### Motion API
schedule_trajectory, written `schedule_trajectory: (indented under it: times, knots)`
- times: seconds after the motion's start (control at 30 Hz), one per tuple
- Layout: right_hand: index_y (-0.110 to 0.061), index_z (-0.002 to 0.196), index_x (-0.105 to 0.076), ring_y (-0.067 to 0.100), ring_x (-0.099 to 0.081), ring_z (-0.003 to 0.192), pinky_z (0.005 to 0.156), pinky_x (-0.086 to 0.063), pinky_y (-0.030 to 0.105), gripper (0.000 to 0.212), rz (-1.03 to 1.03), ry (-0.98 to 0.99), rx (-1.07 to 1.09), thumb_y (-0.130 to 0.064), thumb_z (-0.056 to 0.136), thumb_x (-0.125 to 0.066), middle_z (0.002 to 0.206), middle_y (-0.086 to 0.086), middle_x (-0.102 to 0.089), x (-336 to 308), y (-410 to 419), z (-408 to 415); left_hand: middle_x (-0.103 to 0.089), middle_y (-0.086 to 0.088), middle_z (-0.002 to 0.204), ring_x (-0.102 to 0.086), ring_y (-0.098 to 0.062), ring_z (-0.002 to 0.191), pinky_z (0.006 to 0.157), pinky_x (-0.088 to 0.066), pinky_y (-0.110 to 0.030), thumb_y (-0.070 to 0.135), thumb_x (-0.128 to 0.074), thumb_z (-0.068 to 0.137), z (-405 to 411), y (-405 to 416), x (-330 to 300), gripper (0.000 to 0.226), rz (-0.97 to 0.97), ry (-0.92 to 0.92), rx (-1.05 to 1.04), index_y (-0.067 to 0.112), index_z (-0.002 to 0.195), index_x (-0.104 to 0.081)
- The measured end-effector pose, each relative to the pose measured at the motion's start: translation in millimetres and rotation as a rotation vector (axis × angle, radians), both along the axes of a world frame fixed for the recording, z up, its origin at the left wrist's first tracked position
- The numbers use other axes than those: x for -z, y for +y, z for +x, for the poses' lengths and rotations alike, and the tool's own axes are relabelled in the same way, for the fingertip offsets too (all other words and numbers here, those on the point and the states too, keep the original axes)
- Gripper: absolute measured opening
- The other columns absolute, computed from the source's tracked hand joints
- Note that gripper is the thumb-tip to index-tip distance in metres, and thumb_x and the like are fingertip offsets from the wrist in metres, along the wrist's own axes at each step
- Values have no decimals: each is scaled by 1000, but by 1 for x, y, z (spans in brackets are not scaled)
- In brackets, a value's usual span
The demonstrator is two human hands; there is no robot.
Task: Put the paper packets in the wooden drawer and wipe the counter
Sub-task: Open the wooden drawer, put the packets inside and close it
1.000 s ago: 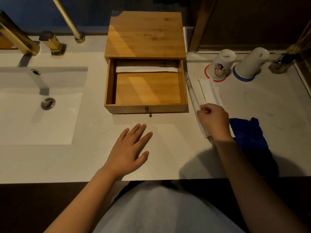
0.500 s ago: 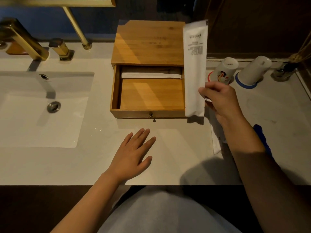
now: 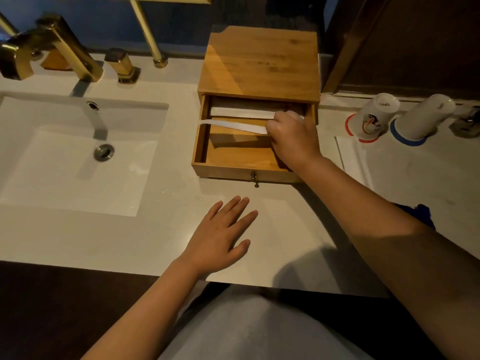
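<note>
The right hand [image 3: 291,137] is closed on a packet [image 3: 233,125] held over the open drawer [image 3: 198,152]. The packet's far end overhangs the drawer's left wall and could be snagged there on release. The left hand [image 3: 220,240] is spread flat, empty, on the counter [image 3: 78,237].

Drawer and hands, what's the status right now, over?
Right hand grip shut on packet, over open drawer. Left hand flat on counter, empty. One packet already inside; another on counter. Nothing blocking.

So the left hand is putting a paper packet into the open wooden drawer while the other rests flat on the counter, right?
Not quite: in the head view the right hand holds the paper packet over the open wooden drawer, and the left hand rests flat on the counter.
</note>
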State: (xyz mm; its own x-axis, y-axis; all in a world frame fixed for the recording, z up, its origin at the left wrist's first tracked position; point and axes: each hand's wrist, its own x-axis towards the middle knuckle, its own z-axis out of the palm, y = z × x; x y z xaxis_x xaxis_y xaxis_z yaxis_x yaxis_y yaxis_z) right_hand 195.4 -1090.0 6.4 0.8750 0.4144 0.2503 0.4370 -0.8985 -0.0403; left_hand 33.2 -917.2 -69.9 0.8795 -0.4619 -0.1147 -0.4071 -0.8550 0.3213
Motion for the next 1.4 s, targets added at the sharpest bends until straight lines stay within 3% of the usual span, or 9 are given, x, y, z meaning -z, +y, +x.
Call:
schedule_trajectory:
  times: [0.23,0.37,0.5,0.6,0.77,0.83,0.97,1.17,1.4]
  knots:
    - [-4,93,-64,31,-59,86,61,-48,33,11,-34,2,20,-5,82,-66,95,17,-64,7,2,-3,-9,4,157,0,-13,145,114,5,-35,49,-28,92,0,0,-1,56,-3,5,-4,34,146,-21]
    - [-4,102,-62,31,-56,95,70,-49,37,19,-92,123,22,-6,83,-64,103,17,-61,8,8,2,-9,4,157,-1,-13,145,115,3,-34,50,-27,92,0,0,-1,57,-15,15,-7,34,146,-21]
    - [-12,98,-64,25,-54,89,70,-49,35,13,-119,269,49,-19,87,-59,101,11,-61,4,14,5,-10,4,157,-2,-14,145,115,2,-35,49,-28,91,0,0,0,57,-15,13,-7,34,146,-22]
    - [-18,115,-60,30,-49,114,87,-46,42,34,-64,323,47,-38,94,-43,124,11,-56,-5,8,-2,-10,4,157,-2,-14,145,115,3,-35,50,-29,91,0,0,2,57,-10,8,-11,35,146,-21]
    - [-39,144,-21,36,-10,144,112,-17,57,59,-110,743,203,-63,90,-17,158,5,-13,-1,6,-20,-11,4,157,-4,-14,145,115,1,-37,50,-29,92,0,0,3,56,-6,3,-14,35,145,-22]
    - [-41,145,-12,34,3,145,114,-6,57,63,-126,765,208,-67,88,-13,160,2,0,5,9,-21,-10,5,157,-4,-14,145,115,2,-36,50,-29,92,0,0,3,56,-2,3,-12,35,145,-22]
    - [-41,146,-6,30,14,144,114,-3,56,63,-101,790,182,-66,88,-13,159,-1,11,9,4,-9,-11,4,157,-4,-14,145,115,-1,-37,50,-29,92,1,0,3,56,0,6,-12,34,145,-23]
    - [-42,145,-9,28,16,145,113,4,57,60,-162,685,151,-65,89,-15,158,0,14,7,1,-3,-13,4,157,-7,-15,145,116,-5,-39,50,-29,92,1,0,3,56,-4,10,-12,34,145,-24]
    - [-41,146,-5,33,12,145,112,-2,60,64,-195,741,193,-67,87,-12,159,2,11,7,15,0,-15,3,156,-9,-16,145,115,-6,-39,51,-30,91,1,0,4,56,-4,10,-15,34,144,-26]
